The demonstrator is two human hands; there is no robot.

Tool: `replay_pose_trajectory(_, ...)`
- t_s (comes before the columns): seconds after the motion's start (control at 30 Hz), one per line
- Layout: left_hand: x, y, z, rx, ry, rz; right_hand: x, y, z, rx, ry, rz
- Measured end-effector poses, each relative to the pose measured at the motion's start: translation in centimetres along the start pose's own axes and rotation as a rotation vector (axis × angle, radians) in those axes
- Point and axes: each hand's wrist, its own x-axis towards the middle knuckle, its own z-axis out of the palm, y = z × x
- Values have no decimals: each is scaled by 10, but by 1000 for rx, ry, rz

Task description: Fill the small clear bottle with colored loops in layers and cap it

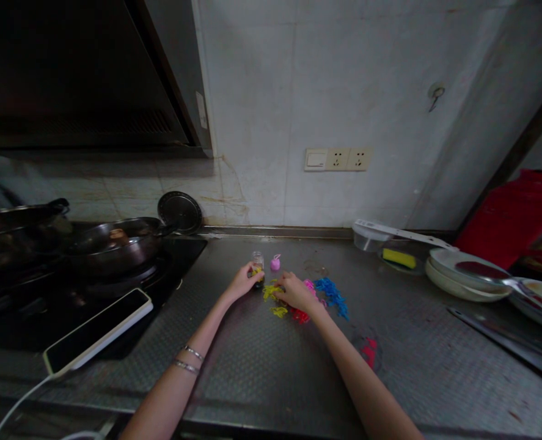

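My left hand [243, 282] grips a small clear glass jar [258, 264] that stands on the steel counter [261, 360]; some yellow bits show in it. My right hand [296, 292] rests on a heap of small coloured pieces, its fingers pinching at the yellow pieces [271, 293]. More yellow ones [278, 311] lie just in front. Pink pieces [309, 285], red pieces [299, 316] and blue pieces [331, 294] spread to the right of that hand. A small pink lid-like object [275, 263] sits behind the heap.
A phone [99, 330] on a white cable lies at the stove's [5, 318] edge. Pans [110, 244] stand on the burners, left. Stacked plates [463, 275], a yellow sponge [399, 258], a clear container [371, 237] and a knife [504, 342] occupy the right. A red smear [369, 351] marks the counter.
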Motion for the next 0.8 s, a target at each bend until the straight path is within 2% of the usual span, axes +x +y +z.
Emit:
replay_pose_trajectory(0.43,2,-6,1,-12,-3,14,4,6,11,183,76,-33)
replay_pose_trajectory(0.8,3,-8,1,11,-2,11,8,7,16,474,313,-46)
